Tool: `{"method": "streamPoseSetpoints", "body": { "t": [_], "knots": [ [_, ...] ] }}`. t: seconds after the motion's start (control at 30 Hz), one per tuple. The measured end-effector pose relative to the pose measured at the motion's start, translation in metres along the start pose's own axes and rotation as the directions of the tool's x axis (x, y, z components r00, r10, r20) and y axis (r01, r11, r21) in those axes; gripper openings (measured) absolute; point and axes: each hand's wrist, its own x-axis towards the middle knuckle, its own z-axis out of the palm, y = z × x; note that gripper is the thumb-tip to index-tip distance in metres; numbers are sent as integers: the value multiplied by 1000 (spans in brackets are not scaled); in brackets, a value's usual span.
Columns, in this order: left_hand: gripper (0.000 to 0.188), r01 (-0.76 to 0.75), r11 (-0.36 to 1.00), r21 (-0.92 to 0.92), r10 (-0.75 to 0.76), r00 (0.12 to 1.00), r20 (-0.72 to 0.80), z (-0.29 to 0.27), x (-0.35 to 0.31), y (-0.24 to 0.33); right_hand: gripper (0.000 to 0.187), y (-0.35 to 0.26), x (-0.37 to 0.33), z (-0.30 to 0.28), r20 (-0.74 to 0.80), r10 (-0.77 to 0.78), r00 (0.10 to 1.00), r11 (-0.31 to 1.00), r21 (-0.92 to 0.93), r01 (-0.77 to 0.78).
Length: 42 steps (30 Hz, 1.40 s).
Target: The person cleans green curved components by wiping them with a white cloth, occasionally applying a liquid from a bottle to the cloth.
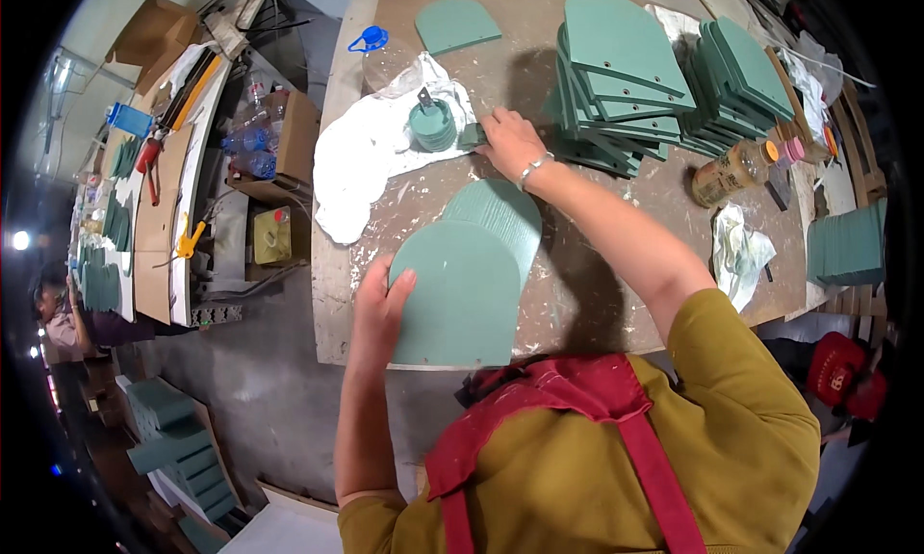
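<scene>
A squat amber plastic bottle with an orange cap (pixel 730 172) lay on its side at the right of the worn brown worktable (pixel 616 294), its pale label a rounded patch along the body. Just beyond it sat a small pink-lidded pot (pixel 795 150). Off the table's left edge stood an open brown cardboard box (pixel 289 135) holding clear bottles with blue caps, and below it a yellowish square can (pixel 271 236) with a red spot on top. A blue plastic ring-shaped cap (pixel 369 40) rested near the far left corner.

The left hand (pixel 382 309) lay spread flat on the near left edge of a green arch-topped board (pixel 462 294) — fingers on its face, thumb curled round the rim, holding it down at the front of the table. A second board of the same shape, with a ribbed face (pixel 496 212), lay under it and showed beyond its curved top.

The right hand (pixel 512 145) reached further out, fingers closed on a small green scrap (pixel 472 135) just beside a round green tub with a brush in it (pixel 432 124), which stood on crumpled white sheeting (pixel 361 154). Tall stacks of matching green boards (pixel 616 82) rose just right of that hand.
</scene>
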Motion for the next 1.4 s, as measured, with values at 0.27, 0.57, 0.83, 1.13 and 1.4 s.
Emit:
{"method": "streamPoseSetpoints", "body": {
  "t": [0.27,0.57,0.83,1.13,1.4],
  "knots": [
    [35,4,990,143,-45,957,288,6,29,24,46,8,-106,-106,203,-4,979,622,768,-156],
    [36,-23,965,262,-116,857,502,78,19,51,41,24,-176,-177,212,-294,932,737,671,80],
    [37,-29,970,242,-116,818,564,120,6,60,40,37,-206,-202,236,-365,901,851,477,220],
    [39,-64,951,303,-138,789,599,151,5,67,38,46,-219,-224,238,-343,908,857,475,199],
    [37,26,981,192,-130,823,553,157,7,56,40,65,-234,-234,210,-257,943,867,482,129]
  ]
}}
